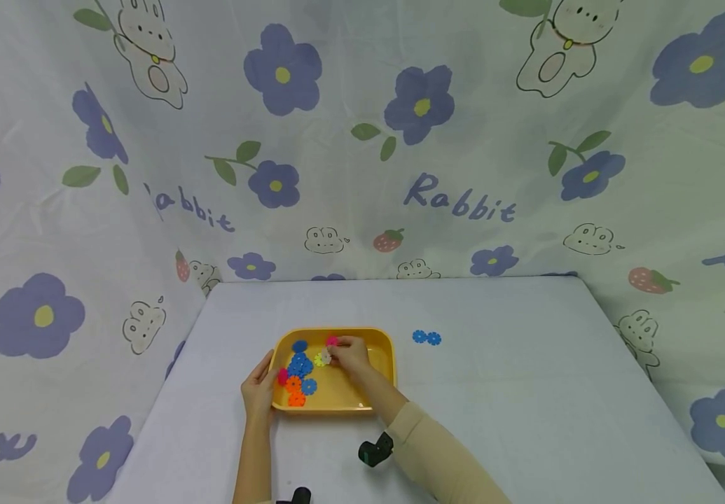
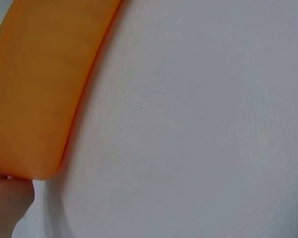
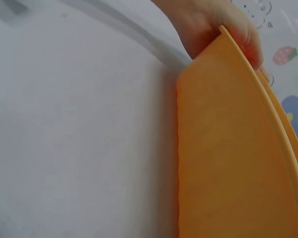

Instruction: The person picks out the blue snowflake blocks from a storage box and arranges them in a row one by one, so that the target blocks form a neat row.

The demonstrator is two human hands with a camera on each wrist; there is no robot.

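Observation:
A yellow tray (image 1: 337,410) sits on the white table with snowflake building discs in it. My left hand (image 1: 258,392) grips the tray's left side, and the right wrist view shows this hand (image 3: 213,25) at the tray's corner. Inside the tray, my right hand (image 1: 351,355) pinches a whitish disc (image 1: 326,355). Close to those fingertips are a yellow-green disc (image 1: 320,360) and a pink disc (image 1: 332,341). Several blue discs (image 1: 300,365), orange discs (image 1: 293,383) and another pink disc (image 1: 283,376) lie in the tray's left half.
Two blue discs (image 1: 426,337) lie side by side on the table (image 1: 526,392), right of the tray. A patterned cloth (image 1: 349,175) with flowers and rabbits hangs behind and beside the table. Dark wrist-camera parts (image 1: 376,449) show near the right sleeve.

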